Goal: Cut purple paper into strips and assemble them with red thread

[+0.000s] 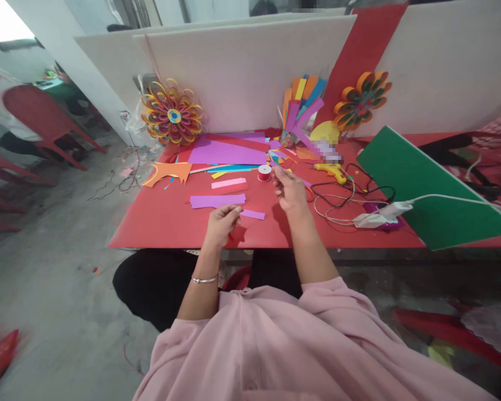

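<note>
One small purple strip (253, 214); one spool (264, 172)

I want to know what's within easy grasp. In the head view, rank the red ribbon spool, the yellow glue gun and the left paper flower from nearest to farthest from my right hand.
1. Red ribbon spool, just left of the right hand.
2. Yellow glue gun, off to the right.
3. Paper flower, far left at the back.
</note>
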`<act>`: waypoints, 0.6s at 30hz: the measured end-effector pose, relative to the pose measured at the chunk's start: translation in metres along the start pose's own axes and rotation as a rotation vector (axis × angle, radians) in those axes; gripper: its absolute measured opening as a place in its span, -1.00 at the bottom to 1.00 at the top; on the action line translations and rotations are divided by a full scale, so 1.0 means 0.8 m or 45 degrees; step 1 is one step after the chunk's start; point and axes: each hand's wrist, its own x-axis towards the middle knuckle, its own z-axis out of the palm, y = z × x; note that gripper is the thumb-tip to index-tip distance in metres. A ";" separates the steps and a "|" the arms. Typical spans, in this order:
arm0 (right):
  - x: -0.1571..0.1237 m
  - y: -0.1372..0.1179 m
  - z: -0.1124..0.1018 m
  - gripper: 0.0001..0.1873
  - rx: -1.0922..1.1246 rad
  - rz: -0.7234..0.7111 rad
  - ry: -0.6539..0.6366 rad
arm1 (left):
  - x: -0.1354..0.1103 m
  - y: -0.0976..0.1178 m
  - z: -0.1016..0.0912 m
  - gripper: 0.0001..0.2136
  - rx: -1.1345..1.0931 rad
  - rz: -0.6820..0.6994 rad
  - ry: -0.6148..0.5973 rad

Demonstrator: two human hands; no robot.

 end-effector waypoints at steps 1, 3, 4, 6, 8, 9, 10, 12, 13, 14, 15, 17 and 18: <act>0.002 0.001 0.000 -0.50 0.014 0.010 0.004 | 0.001 -0.001 -0.002 -0.60 0.000 0.005 -0.006; 0.004 0.002 0.001 -0.50 0.047 0.029 0.017 | 0.001 -0.003 -0.006 -0.59 0.002 0.008 -0.025; 0.005 0.002 0.002 -0.51 0.057 0.037 0.022 | 0.002 -0.004 -0.008 -0.59 0.005 0.006 -0.036; 0.006 0.003 0.003 -0.53 0.066 0.046 0.032 | 0.002 -0.006 -0.011 -0.60 0.018 0.004 -0.059; 0.007 0.003 0.003 -0.56 0.063 0.046 0.039 | 0.002 -0.007 -0.014 -0.62 0.037 0.013 -0.076; 0.008 0.003 0.003 -0.57 0.061 0.046 0.038 | 0.002 -0.008 -0.015 -0.63 0.048 0.019 -0.080; 0.008 0.004 0.002 -0.57 0.061 0.046 0.034 | 0.002 -0.008 -0.016 -0.64 0.060 0.024 -0.081; 0.009 0.006 0.001 -0.57 0.067 0.053 0.020 | 0.001 -0.007 -0.019 -0.65 0.093 0.027 -0.079; 0.009 0.007 0.000 -0.57 0.070 0.059 0.014 | 0.000 -0.006 -0.020 -0.66 0.117 0.024 -0.085; 0.009 0.009 0.000 -0.56 0.073 0.065 0.012 | -0.001 -0.004 -0.022 -0.67 0.146 0.018 -0.096; 0.009 0.010 -0.001 -0.56 0.071 0.070 0.011 | -0.002 -0.003 -0.023 -0.67 0.180 0.008 -0.113; 0.009 0.013 -0.002 -0.57 0.060 0.075 0.011 | -0.004 0.000 -0.027 -0.68 0.253 -0.019 -0.160; 0.009 0.014 -0.002 -0.58 0.056 0.075 0.012 | -0.005 0.002 -0.028 -0.68 0.287 -0.036 -0.182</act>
